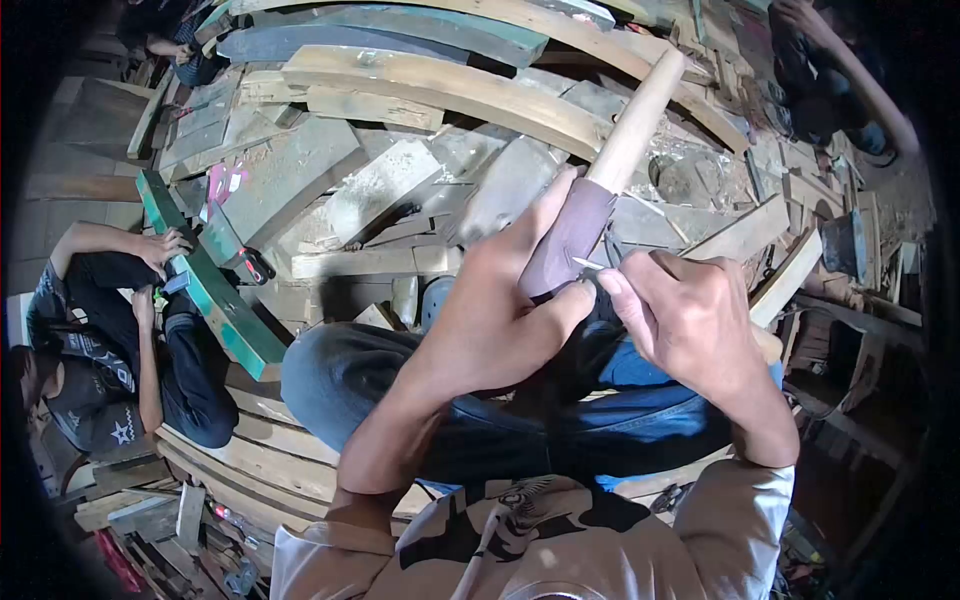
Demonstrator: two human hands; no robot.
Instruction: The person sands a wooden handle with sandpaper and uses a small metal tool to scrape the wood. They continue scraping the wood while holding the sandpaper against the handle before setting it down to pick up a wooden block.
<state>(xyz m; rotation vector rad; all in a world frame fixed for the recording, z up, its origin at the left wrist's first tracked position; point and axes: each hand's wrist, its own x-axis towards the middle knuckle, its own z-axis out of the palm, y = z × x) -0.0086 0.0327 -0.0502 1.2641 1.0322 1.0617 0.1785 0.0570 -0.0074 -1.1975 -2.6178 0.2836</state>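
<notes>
My left hand (pixel 490 325) is wrapped round a wooden piece with a smooth purplish-brown part (pixel 575 232) near me and a pale, tapering, rod-like part (pixel 642 125) pointing away to the upper right. My right hand (pixel 695 315) is closed on a small knife (pixel 588 264), most of which its fingers hide. The thin, pointed blade lies against the purplish part, close to my left thumb. Ragged edges show where the purplish and pale parts meet. Both hands are above my lap, over my jeans (pixel 600 420).
Long curved planks (pixel 450 90) and many wood offcuts cover the ground ahead. At left, a seated person (pixel 100 340) works on a green-painted board (pixel 215 280), near a red-and-black-handled tool (pixel 256 266). Another person (pixel 830 80) is at upper right. Slats (pixel 270 450) lie beneath me.
</notes>
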